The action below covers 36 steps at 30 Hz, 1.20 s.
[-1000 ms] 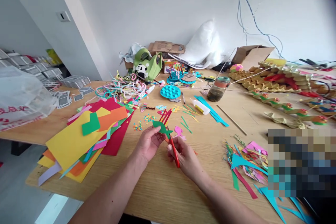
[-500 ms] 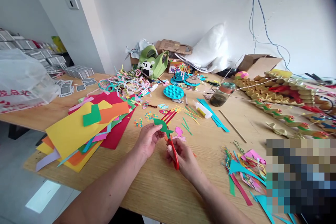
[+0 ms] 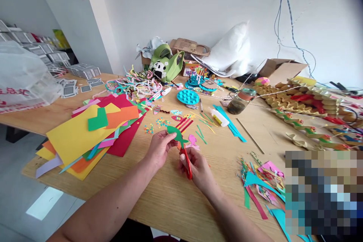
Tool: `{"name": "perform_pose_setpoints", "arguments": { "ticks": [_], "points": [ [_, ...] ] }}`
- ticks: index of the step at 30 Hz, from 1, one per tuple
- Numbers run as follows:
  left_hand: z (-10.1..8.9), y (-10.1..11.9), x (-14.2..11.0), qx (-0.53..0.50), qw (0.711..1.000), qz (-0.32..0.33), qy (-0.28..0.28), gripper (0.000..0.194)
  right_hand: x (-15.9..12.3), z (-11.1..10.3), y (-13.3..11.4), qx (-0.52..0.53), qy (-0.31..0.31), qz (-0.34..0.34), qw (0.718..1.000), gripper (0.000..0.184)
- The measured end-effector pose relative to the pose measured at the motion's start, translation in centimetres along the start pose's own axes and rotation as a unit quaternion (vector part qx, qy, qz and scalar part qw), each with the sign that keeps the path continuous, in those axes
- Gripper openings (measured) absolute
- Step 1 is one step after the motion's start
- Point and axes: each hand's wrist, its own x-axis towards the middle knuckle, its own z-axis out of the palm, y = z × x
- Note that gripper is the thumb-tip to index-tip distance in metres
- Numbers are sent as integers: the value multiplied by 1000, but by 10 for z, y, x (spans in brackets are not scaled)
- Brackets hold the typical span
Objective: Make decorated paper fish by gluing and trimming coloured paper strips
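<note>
Between the thumb and fingers of my left hand (image 3: 161, 147) is a green paper fish (image 3: 176, 134), its tail pointing right. My right hand (image 3: 196, 166) grips red-handled scissors (image 3: 186, 164), the blades up against the tail end of the fish. How far the blades are apart cannot be made out. Just beyond my hands lie a pink paper fish (image 3: 193, 140), dark red paper strips (image 3: 185, 124) and small paper dots (image 3: 162, 121). Further small decorated fish (image 3: 177, 118) rest behind them.
Stacked coloured paper (image 3: 73, 136) covers the left of the table. Paper scraps (image 3: 256, 181) lie at right. Behind are a glue bottle (image 3: 219, 117), a glass jar (image 3: 241, 101), a blue round piece (image 3: 187, 97) and a green bag (image 3: 166, 64). A blurred-out area fills the lower right.
The whole view has shifted slightly. My hands keep the same hold on the fish and scissors; the fish is turned a little, its tail showing more clearly at the blades.
</note>
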Motion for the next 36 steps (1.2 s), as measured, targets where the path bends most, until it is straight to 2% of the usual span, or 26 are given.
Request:
{"name": "perform_pose_setpoints", "arguments": {
  "ticks": [14, 36],
  "points": [
    [0, 1, -1, -12, 1000, -15, -19, 22, 0, 0, -4, -2, 2, 1, 1000, 45],
    [0, 3, -1, -16, 999, -33, -8, 23, -1, 0, -1, -12, 5, 7, 1000, 44]
  ]
}}
